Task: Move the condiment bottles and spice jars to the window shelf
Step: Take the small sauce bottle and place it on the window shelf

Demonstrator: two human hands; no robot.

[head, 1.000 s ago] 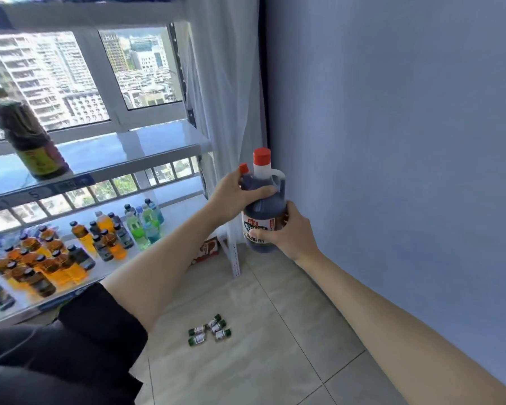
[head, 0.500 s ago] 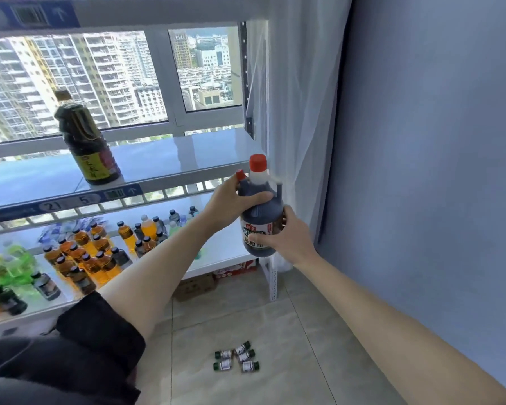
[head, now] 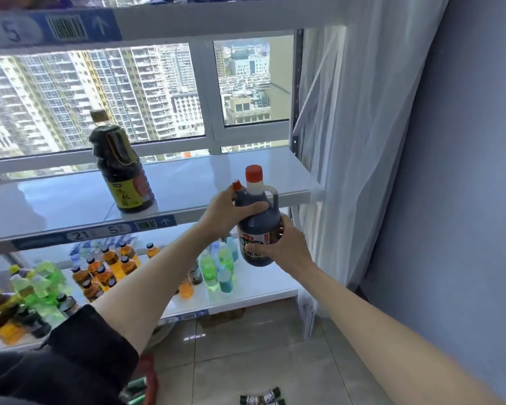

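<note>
Shelf tag (head: 100, 233) reads "21 5"; both hands hold red-cap bottle (head: 257, 226).

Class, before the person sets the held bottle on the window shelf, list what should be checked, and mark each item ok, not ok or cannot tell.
1. Left hand grips red-capped bottle at shoulder: ok.
2. Right hand supports its lower body: ok.
3. Bottle upright, cap on: ok.
4. Bare space on window shelf right of the dark sauce bottle: ok.
5. Bottle base above shelf edge: not ok, lower.
6. Cap tight: cannot tell.
</note>
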